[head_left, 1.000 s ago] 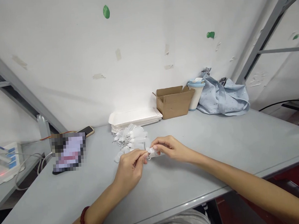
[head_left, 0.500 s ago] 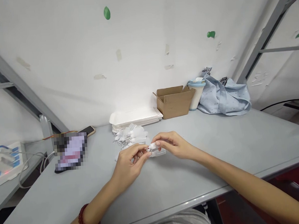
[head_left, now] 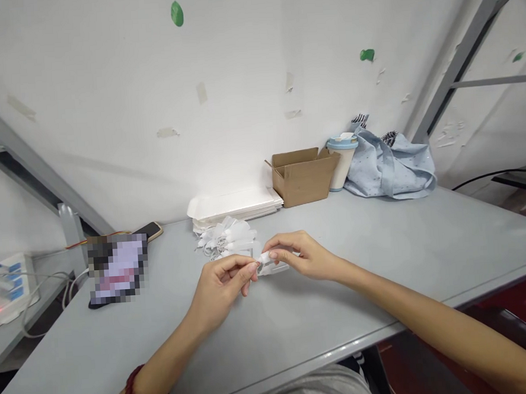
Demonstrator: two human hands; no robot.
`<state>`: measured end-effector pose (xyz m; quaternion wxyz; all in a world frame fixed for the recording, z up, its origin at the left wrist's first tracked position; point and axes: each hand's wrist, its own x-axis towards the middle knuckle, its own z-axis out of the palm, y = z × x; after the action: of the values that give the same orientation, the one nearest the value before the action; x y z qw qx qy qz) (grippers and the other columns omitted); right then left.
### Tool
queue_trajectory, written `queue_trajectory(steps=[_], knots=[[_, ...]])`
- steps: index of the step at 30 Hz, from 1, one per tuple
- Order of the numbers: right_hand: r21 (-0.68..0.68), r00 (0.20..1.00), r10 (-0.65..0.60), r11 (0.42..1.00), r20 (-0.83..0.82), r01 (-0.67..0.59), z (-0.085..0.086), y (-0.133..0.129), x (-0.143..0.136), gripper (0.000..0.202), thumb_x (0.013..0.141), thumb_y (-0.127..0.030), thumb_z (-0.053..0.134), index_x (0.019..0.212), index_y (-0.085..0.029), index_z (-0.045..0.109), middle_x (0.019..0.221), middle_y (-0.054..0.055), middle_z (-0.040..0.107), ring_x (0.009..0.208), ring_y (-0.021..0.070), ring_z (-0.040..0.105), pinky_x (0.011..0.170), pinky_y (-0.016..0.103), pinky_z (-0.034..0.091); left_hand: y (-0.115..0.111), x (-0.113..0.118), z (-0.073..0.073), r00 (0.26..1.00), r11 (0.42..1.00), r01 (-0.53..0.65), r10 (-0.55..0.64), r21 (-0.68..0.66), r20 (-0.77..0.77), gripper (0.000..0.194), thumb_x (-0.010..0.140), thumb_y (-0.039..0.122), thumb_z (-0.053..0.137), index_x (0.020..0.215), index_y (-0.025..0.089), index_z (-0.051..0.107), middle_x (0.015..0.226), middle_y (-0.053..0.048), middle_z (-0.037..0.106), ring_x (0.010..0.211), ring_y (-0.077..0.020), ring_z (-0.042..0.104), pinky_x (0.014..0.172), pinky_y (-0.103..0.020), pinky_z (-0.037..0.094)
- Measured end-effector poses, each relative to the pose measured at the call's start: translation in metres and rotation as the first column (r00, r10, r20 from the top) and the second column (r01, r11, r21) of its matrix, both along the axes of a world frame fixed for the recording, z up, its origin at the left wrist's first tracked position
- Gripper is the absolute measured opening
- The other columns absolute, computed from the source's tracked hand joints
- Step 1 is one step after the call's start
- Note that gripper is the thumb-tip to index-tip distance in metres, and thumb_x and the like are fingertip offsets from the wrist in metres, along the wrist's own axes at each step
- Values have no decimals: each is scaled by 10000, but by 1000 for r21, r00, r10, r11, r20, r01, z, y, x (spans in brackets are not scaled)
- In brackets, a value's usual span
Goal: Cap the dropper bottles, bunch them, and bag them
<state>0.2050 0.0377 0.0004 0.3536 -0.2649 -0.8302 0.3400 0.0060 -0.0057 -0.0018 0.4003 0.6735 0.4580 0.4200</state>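
Note:
My right hand (head_left: 295,254) pinches a small white plastic piece (head_left: 265,257) between thumb and fingertips. From the left, my left hand (head_left: 227,284) brings its thumb and index finger together at the tip of that piece. Whatever lies between those left fingertips is too small to make out. Under my right hand lies a translucent piece with a white end (head_left: 274,269), partly covered by the fingers. Just behind both hands is a heap of similar translucent, white-ended pieces with thin grey cords (head_left: 230,237).
Flat white cartons (head_left: 234,203) are stacked against the wall, beside an open brown cardboard box (head_left: 305,182). Right of it stand a lidded cup (head_left: 343,162) and a light blue cloth bag (head_left: 386,165). A phone (head_left: 153,230) and a power strip (head_left: 5,293) are at left.
The view has shifted slightly, so everything sits a little further left. Both hands stay together at the white piece, and my left fingertips have drawn slightly away from it.

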Motion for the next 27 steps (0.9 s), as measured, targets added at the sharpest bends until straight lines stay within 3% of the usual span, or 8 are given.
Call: queue_trajectory(steps=[4,8,13,16,21,24,27], knots=[[99,999,-19,995,44,14,-4,-2,-1,222,911,-263,441,923,-140,626,762,36,646,657,114,575,614,208,424,3,-3,-2,999,997,22,-19,-71,36,199,795,300,590,710,149,690,602,-22,636,464,-93,501,425,-204,386],[176,996,-20,984,88,4,-5,-1,-1,249,932,-273,399,935,-141,610,746,32,631,631,109,546,616,210,418,0,-1,0,1000,1000,-16,16,20,-25,202,794,289,583,685,159,693,568,-14,634,460,-102,509,437,-209,415],[229,988,-10,973,154,-26,-8,4,-2,258,947,-296,378,939,-155,594,829,56,641,727,138,560,689,245,428,3,-1,0,973,987,-9,46,161,-226,213,821,273,541,705,171,687,587,2,634,485,-107,527,479,-206,428],[253,973,-69,967,221,11,-11,9,-1,279,955,-326,355,945,-164,582,883,75,614,842,172,544,766,290,428,7,-3,-3,927,964,25,77,265,-366,223,847,253,506,733,181,684,608,1,641,538,-121,544,492,-207,399],[282,939,-245,944,243,173,-21,28,5,263,957,-338,356,1039,-162,534,1030,100,563,1006,203,489,886,352,403,6,-7,-12,763,835,53,320,548,-562,204,877,206,459,813,172,650,693,-31,639,586,-140,556,552,-232,385],[356,907,-337,904,254,237,-26,45,5,207,942,-285,398,1022,-152,535,1028,112,563,991,218,499,867,362,415,3,-8,-15,704,804,49,393,593,-591,167,882,198,456,935,172,612,740,-34,652,584,-147,572,528,-233,372],[476,881,-392,848,266,233,-24,63,-2,168,920,-223,444,1010,-120,540,1011,124,572,963,220,514,854,346,418,0,-6,-13,705,795,38,408,606,-580,168,888,188,441,982,175,580,739,-23,651,580,-144,575,515,-230,372]])
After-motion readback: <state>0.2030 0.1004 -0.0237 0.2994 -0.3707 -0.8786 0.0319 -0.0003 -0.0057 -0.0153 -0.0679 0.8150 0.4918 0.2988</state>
